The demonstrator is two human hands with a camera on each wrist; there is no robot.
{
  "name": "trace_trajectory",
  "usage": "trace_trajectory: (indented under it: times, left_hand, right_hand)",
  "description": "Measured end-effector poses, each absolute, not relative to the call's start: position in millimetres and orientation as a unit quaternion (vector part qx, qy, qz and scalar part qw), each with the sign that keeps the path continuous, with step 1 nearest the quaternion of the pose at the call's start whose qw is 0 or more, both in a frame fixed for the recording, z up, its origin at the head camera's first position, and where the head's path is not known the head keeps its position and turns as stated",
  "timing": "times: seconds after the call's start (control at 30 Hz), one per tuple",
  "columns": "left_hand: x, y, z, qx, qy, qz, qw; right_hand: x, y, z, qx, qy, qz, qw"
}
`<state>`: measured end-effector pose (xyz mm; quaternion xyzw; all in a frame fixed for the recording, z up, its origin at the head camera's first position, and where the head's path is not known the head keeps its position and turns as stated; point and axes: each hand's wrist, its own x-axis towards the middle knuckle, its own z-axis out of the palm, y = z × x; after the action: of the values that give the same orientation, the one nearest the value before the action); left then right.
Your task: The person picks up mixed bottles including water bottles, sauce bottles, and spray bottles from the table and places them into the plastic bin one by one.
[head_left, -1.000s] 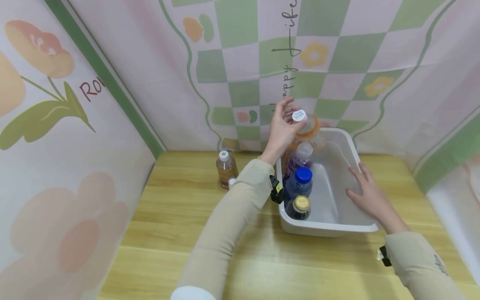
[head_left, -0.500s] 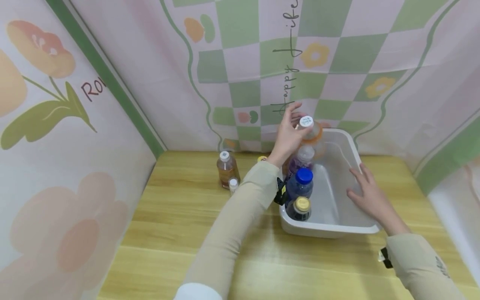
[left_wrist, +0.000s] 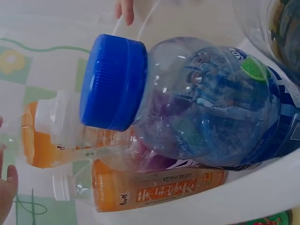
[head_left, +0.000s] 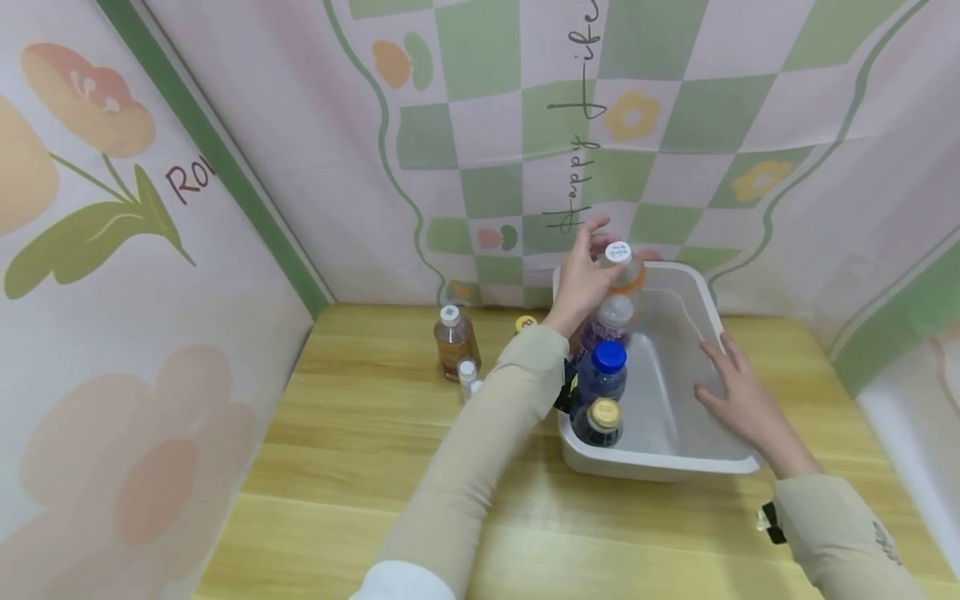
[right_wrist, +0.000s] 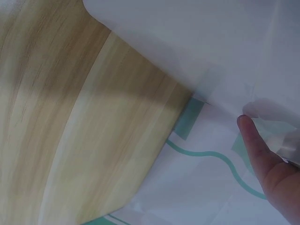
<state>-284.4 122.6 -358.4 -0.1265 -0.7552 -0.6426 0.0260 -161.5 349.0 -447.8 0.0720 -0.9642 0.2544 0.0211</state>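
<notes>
My left hand [head_left: 583,279] pinches the white-capped neck of a bottle of orange drink [head_left: 633,279], low at the back-left of a white plastic basin [head_left: 656,471]. In the left wrist view, its fingers [left_wrist: 7,185] show at the left edge. A second orange-drink bottle [left_wrist: 150,190] stands by the basin's left wall. In front are a purple bottle [head_left: 609,327] with a clear cap, a blue-capped bottle [head_left: 602,375] and a dark bottle with a gold cap [head_left: 600,423]. My right hand [head_left: 742,400] rests at the basin's right wall, fingers spread, holding nothing.
Left of the basin, on the wooden table [head_left: 337,475], stand a brown-tinted bottle with a white cap [head_left: 455,343], small white-topped bottles [head_left: 467,375] and a yellow-topped item [head_left: 526,323]. A patterned cloth wall [head_left: 487,108] closes off the back.
My left hand has moved right and down, lowering the orange-drink bottle further into the back of the basin. The right hand stays at the basin's right wall.
</notes>
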Motion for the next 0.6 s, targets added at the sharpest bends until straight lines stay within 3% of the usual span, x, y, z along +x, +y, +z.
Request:
trace_trajectory:
  times: [0.6]
  left_hand:
    - [-290, 132, -374, -0.109, -0.811, -0.574, 0.028]
  right_hand:
    - [-162, 347, -448, 0.068, -0.964, 0.257, 0.022]
